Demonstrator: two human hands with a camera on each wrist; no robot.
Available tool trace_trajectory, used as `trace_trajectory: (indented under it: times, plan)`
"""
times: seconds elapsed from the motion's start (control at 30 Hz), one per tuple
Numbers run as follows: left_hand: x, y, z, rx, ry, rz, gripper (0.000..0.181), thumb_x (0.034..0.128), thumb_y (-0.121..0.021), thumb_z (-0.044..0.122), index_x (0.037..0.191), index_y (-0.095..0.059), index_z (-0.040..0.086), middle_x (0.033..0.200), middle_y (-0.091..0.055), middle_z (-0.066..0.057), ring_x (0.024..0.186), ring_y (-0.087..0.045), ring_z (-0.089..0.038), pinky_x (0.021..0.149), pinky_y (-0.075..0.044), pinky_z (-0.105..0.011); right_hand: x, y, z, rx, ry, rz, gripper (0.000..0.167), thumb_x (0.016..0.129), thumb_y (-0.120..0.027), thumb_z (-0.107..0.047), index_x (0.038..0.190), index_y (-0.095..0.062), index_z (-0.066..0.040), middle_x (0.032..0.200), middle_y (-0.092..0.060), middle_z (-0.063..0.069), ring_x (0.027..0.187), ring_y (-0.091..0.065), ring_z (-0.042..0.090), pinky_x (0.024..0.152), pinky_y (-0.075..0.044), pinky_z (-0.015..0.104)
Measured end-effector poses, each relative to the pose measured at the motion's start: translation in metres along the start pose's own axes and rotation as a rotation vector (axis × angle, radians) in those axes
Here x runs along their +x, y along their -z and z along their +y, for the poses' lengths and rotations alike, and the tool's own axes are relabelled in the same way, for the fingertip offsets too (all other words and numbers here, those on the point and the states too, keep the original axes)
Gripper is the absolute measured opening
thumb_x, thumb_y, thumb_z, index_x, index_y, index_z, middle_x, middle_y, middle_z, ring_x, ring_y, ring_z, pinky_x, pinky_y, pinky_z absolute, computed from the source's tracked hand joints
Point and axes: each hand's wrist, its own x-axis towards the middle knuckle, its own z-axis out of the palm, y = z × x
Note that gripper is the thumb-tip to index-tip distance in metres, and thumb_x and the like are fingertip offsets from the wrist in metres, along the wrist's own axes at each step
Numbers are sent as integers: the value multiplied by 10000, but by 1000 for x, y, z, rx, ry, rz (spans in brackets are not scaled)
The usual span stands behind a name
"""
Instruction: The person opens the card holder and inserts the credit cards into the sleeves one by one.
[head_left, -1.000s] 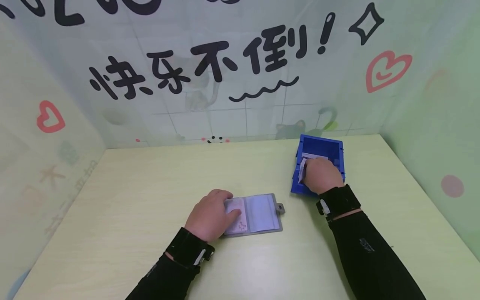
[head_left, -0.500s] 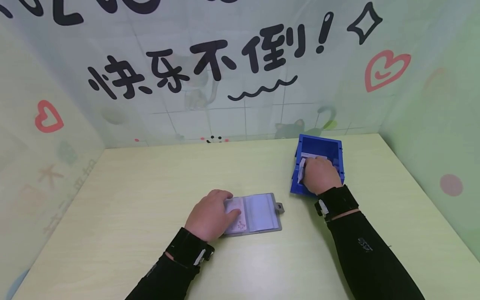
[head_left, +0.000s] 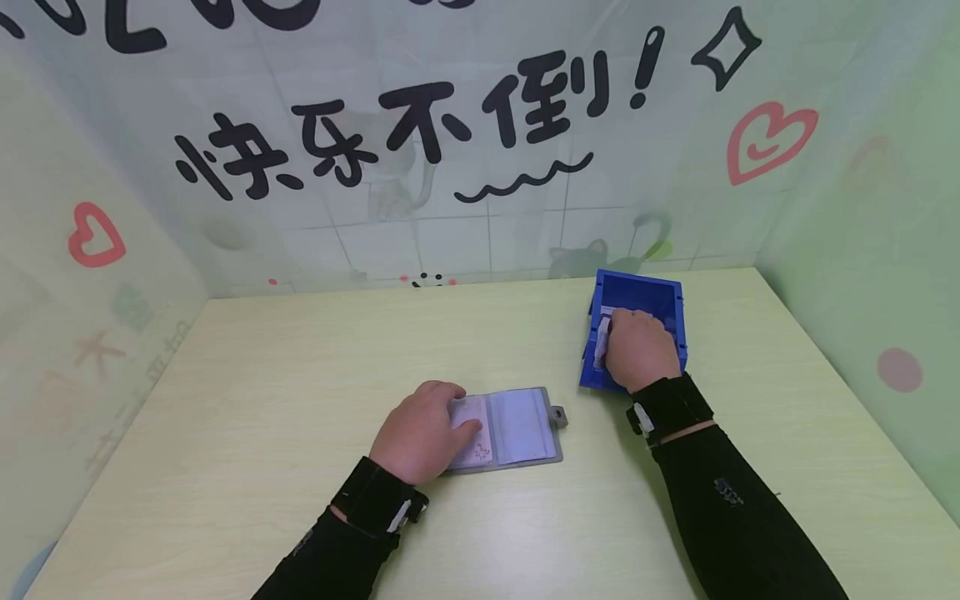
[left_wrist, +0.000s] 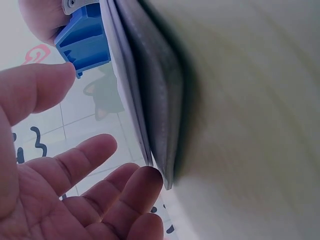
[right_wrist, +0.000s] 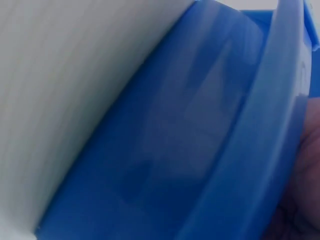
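A grey card holder (head_left: 525, 427) lies spread flat on the table, its snap tab pointing right. My left hand (head_left: 423, 432) rests on its left side, fingers relaxed and spread; in the left wrist view the fingertips meet the holder's edge (left_wrist: 162, 100). At the back right, my right hand (head_left: 643, 350) reaches into a blue bin (head_left: 637, 288), by pale cards (head_left: 602, 342) standing inside. Its fingertips are hidden in the bin, so whether they hold a card cannot be seen. The right wrist view is mostly filled by the bin's outer wall (right_wrist: 165, 125).
The light wooden table (head_left: 300, 358) runs back to a printed cloth (head_left: 450, 242) with black lettering. Cloth walls also stand along the left and right sides.
My right hand has shifted slightly within the bin, its knuckles a little higher and further over the pale cards. My left hand and the card holder keep their places.
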Motion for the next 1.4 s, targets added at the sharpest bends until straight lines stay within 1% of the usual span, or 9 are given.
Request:
trace_trajectory:
  times: [0.13,0.23,0.43,0.53,0.73,0.83,1.1,1.27,1.4]
  plan:
    - [0,1,0,1,1,0,489,960,-744,376,1328,-693,58,1389,-664,-128,1168,-674,-284,1060,-546,-470,0,3,1,50,10,-13,155,1022,-560,-53,1010,-661,64,938,-705,258,852,-695,407,792,-595,559]
    - [0,1,0,2,2,1,490,958,-745,377,1329,-692,60,1387,-664,-128,1156,-677,-284,1048,-551,-469,0,6,3,114,5,-62,118,1021,-566,-42,968,-655,14,900,-710,201,774,-669,334,697,-577,485]
    - [1,0,0,8,-2,7,486,956,-744,369,1326,-692,58,1381,-666,-122,1159,-677,-279,1037,-555,-463,0,15,4,191,-10,-143,201,1043,-501,-31,1168,-652,10,1110,-719,217,917,-652,335,803,-582,486]
    - [1,1,0,3,1,5,489,957,-742,372,1330,-691,60,1388,-663,-118,1168,-672,-274,1045,-551,-460,-2,19,4,214,-14,-164,222,1058,-480,-43,1199,-646,0,1162,-707,219,956,-642,340,844,-582,494]
    - [1,1,-1,-10,-4,4,485,960,-735,370,1331,-689,61,1394,-659,-116,1179,-666,-272,1053,-547,-464,-6,30,2,214,10,-137,293,1066,-441,-47,1245,-666,11,1251,-706,235,1101,-657,382,986,-563,567]
    - [2,1,-1,-12,-5,2,484,962,-733,370,1333,-687,63,1397,-658,-113,1182,-665,-269,1056,-545,-463,-9,38,2,216,26,-102,324,1064,-438,-49,1283,-662,33,1285,-699,253,1153,-661,408,1010,-551,587]
    - [2,1,-1,-24,3,3,501,966,-733,369,1361,-669,66,1412,-652,-116,1178,-661,-263,1066,-539,-470,-21,60,-5,269,29,-2,275,1086,-495,-125,1248,-636,46,1200,-695,246,988,-659,380,897,-567,555]
    - [2,2,1,-52,-2,4,516,974,-721,367,1394,-647,77,1419,-655,-114,1212,-656,-263,1082,-532,-477,-33,68,-14,350,7,9,288,1099,-489,-174,1281,-607,15,1198,-680,218,988,-641,359,854,-571,497]
    - [1,2,3,-98,-4,7,527,978,-721,363,1418,-634,86,1397,-679,-98,1225,-664,-258,1074,-540,-479,-40,64,-26,440,26,-9,277,1095,-527,-187,1294,-615,-16,1167,-684,181,984,-643,319,802,-567,401]
